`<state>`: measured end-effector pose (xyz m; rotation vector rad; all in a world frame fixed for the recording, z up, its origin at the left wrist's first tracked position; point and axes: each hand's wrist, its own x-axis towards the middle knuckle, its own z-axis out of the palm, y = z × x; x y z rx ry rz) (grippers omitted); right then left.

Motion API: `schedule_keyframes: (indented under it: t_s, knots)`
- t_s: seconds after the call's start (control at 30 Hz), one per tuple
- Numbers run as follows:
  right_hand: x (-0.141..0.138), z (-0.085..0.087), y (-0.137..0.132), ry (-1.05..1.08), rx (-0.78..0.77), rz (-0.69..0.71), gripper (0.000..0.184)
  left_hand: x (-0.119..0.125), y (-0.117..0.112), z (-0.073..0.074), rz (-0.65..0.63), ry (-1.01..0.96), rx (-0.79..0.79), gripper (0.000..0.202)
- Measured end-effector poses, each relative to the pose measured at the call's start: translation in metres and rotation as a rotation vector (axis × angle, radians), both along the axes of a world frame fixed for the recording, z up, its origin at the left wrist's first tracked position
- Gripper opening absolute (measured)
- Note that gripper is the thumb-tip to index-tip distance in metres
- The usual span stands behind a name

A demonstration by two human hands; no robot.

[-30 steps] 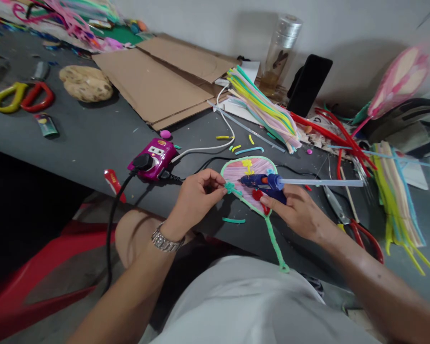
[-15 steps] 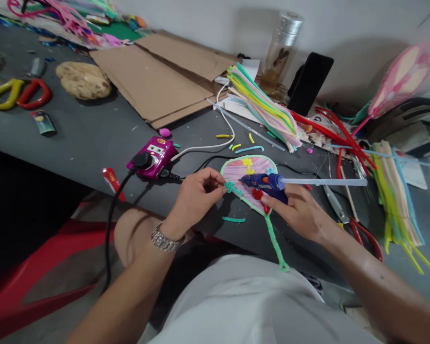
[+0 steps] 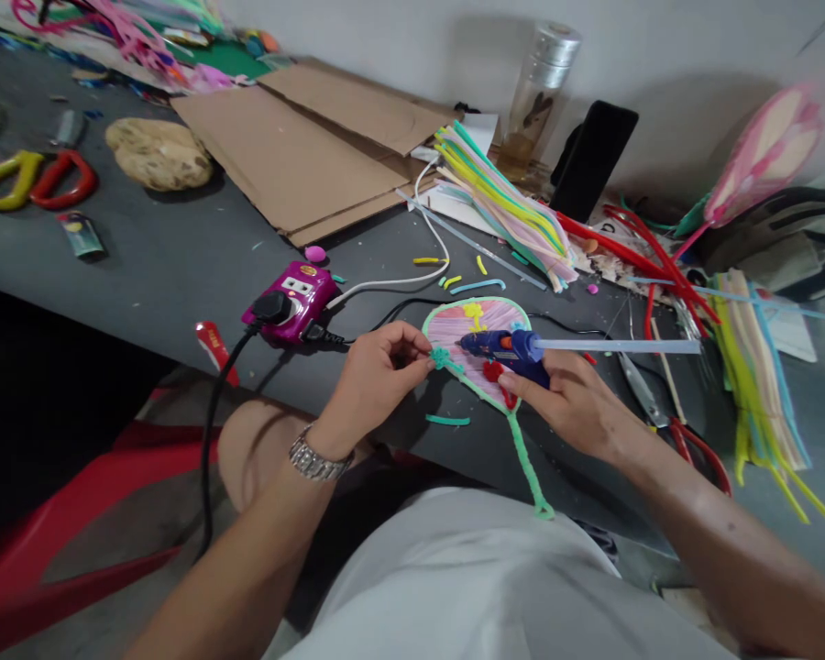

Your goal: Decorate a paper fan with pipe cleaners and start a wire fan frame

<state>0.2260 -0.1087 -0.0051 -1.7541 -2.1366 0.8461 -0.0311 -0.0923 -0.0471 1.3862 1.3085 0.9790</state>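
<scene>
Busy grey tabletop (image 3: 165,266) here: a purple power strip (image 3: 294,295) with a black plug (image 3: 269,309) sits just left of the work. Flat brown cardboard sheets (image 3: 295,156) lie behind it, a bundle of pastel pipe cleaners (image 3: 505,206) fans out at the back, and red-handled cutters (image 3: 694,449) rest off to the right. A short teal pipe-cleaner scrap (image 3: 446,421) lies loose near the table edge, clear of both hands. In the middle, the pink round fan with green fuzzy rim (image 3: 478,321) lies flat. The left hand (image 3: 375,376) pinches a small teal pipe-cleaner flower (image 3: 441,357) tight against the fan's left rim. The right hand (image 3: 577,408) is wrapped around a blue hot-glue gun (image 3: 515,348), nozzle aimed left and close beside that flower, clear glue stick (image 3: 619,346) jutting out behind.
</scene>
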Motion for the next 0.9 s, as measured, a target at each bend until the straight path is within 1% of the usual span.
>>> schedule_keyframes:
  t_s: [0.13,0.27,0.37,0.6,0.77,0.9]
  knots:
    - [-0.0019,0.0,0.0006,0.015,0.006,0.021,0.044,-0.0003,0.0002,0.0014,-0.004,0.01,0.002,0.018]
    - [-0.0001,0.004,-0.0039,0.002,0.023,-0.015,0.045,-0.0001,0.0,0.0024,-0.002,0.002,-0.001,0.017]
    - [0.0019,0.0063,-0.0062,-0.003,0.012,-0.014,0.047,0.0002,-0.0004,0.0017,0.003,-0.006,-0.002,0.016]
    - [0.0027,0.003,-0.006,-0.008,0.038,0.0,0.045,0.0002,-0.0007,0.0019,0.008,0.013,0.012,0.015]
    - [0.0037,0.0039,-0.0074,-0.003,0.022,-0.015,0.044,0.0003,-0.0004,0.0022,0.01,0.016,0.025,0.016]
    - [0.0043,0.006,-0.0088,-0.014,-0.006,-0.023,0.047,0.0008,-0.0001,0.0018,0.008,0.011,0.016,0.018]
